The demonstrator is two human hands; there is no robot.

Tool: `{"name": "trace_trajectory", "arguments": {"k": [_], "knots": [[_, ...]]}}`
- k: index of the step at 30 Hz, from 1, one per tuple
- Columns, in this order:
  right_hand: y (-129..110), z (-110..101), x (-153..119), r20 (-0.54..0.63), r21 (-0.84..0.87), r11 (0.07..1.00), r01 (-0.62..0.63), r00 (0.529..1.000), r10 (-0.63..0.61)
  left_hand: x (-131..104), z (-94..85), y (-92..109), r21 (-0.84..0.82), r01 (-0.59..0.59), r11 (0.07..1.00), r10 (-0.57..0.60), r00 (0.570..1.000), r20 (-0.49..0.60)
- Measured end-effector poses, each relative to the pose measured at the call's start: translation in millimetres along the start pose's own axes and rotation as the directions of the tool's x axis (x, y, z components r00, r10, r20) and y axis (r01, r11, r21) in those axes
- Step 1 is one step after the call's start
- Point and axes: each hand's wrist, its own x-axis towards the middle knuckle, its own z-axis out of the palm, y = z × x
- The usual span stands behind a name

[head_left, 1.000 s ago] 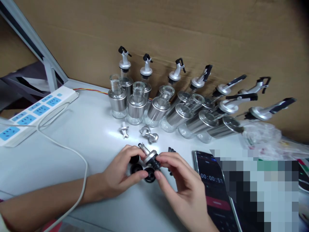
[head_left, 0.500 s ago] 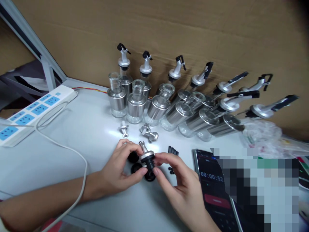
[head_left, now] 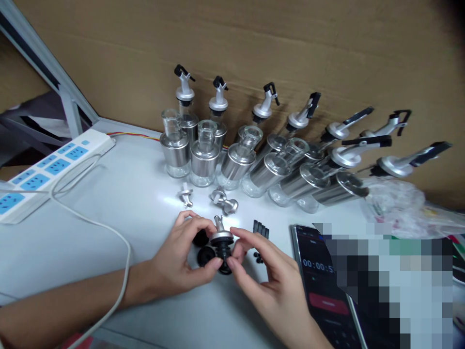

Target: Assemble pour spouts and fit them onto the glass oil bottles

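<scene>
Between my two hands is a bottle pourer (head_left: pixel 222 238), a silver spout and collar above a ribbed black stopper, held nearly upright. The fingers and thumb of my left hand (head_left: pixel 191 247) close on its left side. My right hand (head_left: pixel 262 264) pinches it from the right, at the collar and the lower stopper. Black round stoppers (head_left: pixel 206 256) lie beside my left fingers, partly covered. Beyond my hands are loose silver spouts (head_left: pixel 186 197) and a pair of silver spout pieces (head_left: pixel 225 201). Black levers (head_left: pixel 260 229) and small black caps (head_left: pixel 258 257) lie near my right fingers.
Open glass bottles (head_left: pixel 205 155) with metal sleeves stand in front of a row of bottles topped with pourers (head_left: pixel 218 102). A phone (head_left: pixel 323 276) showing a timer lies at right, near plastic bags (head_left: pixel 395 203). At left are a power strip (head_left: pixel 58 167) and a white cable (head_left: pixel 109 228).
The pourer has turned from a leftward tilt to nearly upright. My right fingers have shifted slightly on it; my left hand stays about where it was.
</scene>
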Motion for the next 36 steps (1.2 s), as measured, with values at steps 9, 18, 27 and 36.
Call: {"name": "trace_trajectory", "arguments": {"k": [9, 18, 27, 36], "knots": [[-0.9, -2.4, 5.0, 0.056, 0.016, 0.998, -0.061, 0.997, 0.06, -2.1, 1.6, -0.7, 0.006, -0.013, 1.0, 0.012, 0.999, 0.031], [-6.4, -0.5, 4.9, 0.089, 0.086, 0.991, -0.098, 0.992, 0.091, -2.8, 0.9, -1.6, -0.054, 0.006, 0.999, 0.002, 0.989, 0.147], [-8.7, -0.4, 7.2, 0.09, 0.018, 0.998, -0.052, 0.995, 0.05, -3.4, 0.8, -1.1, -0.031, -0.003, 1.0, 0.008, 0.985, 0.17], [-7.1, -0.9, 5.7, 0.155, -0.041, 0.999, -0.023, 0.988, 0.029, -5.1, 3.2, -3.1, 0.017, 0.009, 1.0, -0.012, 0.978, 0.206]]}}
